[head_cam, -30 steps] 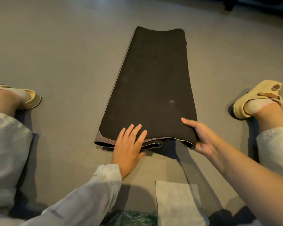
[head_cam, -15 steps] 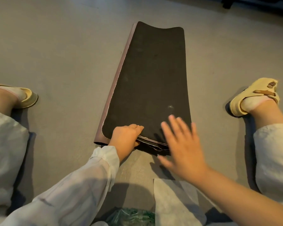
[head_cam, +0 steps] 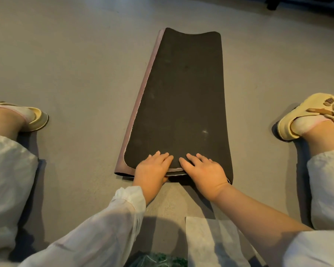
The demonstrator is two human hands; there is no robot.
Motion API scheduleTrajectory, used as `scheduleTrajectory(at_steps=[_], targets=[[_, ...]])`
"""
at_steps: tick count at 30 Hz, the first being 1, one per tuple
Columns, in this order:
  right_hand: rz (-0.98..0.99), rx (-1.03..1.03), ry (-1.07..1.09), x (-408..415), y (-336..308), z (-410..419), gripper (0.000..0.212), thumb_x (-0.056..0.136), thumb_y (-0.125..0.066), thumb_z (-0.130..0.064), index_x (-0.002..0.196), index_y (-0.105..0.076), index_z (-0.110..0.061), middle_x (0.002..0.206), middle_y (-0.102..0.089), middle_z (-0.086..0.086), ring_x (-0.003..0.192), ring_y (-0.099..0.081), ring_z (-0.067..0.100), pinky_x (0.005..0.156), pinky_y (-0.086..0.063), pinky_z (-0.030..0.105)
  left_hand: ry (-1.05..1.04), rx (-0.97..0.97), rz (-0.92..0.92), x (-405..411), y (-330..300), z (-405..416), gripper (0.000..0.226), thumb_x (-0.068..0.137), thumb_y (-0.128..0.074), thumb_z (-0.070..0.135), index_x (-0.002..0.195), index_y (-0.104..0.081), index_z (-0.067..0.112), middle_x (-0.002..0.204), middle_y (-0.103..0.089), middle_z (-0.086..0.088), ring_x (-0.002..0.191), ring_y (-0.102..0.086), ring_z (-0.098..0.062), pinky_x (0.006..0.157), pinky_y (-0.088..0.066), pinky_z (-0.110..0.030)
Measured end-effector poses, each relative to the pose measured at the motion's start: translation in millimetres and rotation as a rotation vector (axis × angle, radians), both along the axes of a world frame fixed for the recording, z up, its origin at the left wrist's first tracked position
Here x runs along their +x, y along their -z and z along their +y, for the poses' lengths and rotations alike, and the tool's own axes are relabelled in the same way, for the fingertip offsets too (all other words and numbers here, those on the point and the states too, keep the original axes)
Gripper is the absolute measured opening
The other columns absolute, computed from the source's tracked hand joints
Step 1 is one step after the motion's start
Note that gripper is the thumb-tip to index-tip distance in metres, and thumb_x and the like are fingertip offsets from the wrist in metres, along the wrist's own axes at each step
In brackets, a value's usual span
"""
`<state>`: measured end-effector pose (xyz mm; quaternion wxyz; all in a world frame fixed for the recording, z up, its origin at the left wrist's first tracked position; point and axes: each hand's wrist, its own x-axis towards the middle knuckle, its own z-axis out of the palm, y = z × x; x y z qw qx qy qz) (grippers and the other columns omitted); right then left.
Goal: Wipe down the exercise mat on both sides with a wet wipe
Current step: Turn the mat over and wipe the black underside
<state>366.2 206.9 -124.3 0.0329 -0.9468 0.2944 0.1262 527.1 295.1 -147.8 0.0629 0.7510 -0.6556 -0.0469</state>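
The exercise mat (head_cam: 181, 97) lies folded lengthwise on the floor, dark side up, with a pinkish layer showing along its left edge. My left hand (head_cam: 152, 168) grips the near edge of the top layer, fingers on top and thumb below. Just to its right, my right hand (head_cam: 204, 170) rests on the same near edge with its fingers laid over the dark surface. A white wet wipe (head_cam: 210, 241) lies flat on the floor close to me, partly under my right forearm.
My legs are spread to either side, with a yellow sandal at the left (head_cam: 35, 118) and another at the right (head_cam: 307, 116). A green packet (head_cam: 158, 261) shows at the bottom edge. Bare grey floor (head_cam: 75, 74) surrounds the mat.
My right hand left the mat's right corner, swung left and came down on the near edge beside my left hand. My left hand's fingers curled round that edge.
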Motion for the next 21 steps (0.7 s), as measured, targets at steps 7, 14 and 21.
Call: scheduleTrajectory(at_steps=[7, 14, 21], targets=[[0.019, -0.034, -0.060, 7.1, -39.2, -6.8, 0.074, 0.081, -0.070, -0.019, 0.138, -0.024, -0.025, 0.141, -0.037, 0.008, 0.120, -0.043, 0.031, 0.076, -0.048, 0.036, -0.112, 0.029, -0.239, 33.7, -10.8, 28.1, 0.082, 0.077, -0.075, 0.027, 0.146, -0.030, 0.027, 0.149, -0.035, -0.003, 0.140, -0.028, -0.026, 0.112, 0.002, -0.044], [-0.081, -0.297, -0.044, 16.3, -148.1, -31.5, 0.058, 0.082, -0.057, -0.002, 0.128, -0.032, -0.026, 0.122, -0.043, 0.004, 0.098, -0.051, 0.029, 0.053, -0.033, 0.032, 0.099, -0.305, -0.336, 55.9, -125.9, -3.6, 0.072, 0.030, -0.095, 0.032, 0.098, -0.074, 0.019, 0.079, -0.070, 0.000, 0.065, -0.067, -0.021, 0.076, -0.054, -0.039], [-0.320, -0.759, 0.035, 11.8, -329.3, -60.9, 0.042, 0.083, -0.053, -0.005, 0.120, -0.043, -0.023, 0.104, -0.049, 0.003, 0.082, -0.054, 0.027, 0.054, -0.026, 0.032, 0.063, -0.622, -0.593, 62.7, -332.1, -56.9, 0.048, 0.047, -0.086, 0.030, 0.092, -0.071, 0.024, 0.071, -0.066, 0.001, 0.063, -0.065, -0.022, 0.089, -0.047, -0.043]])
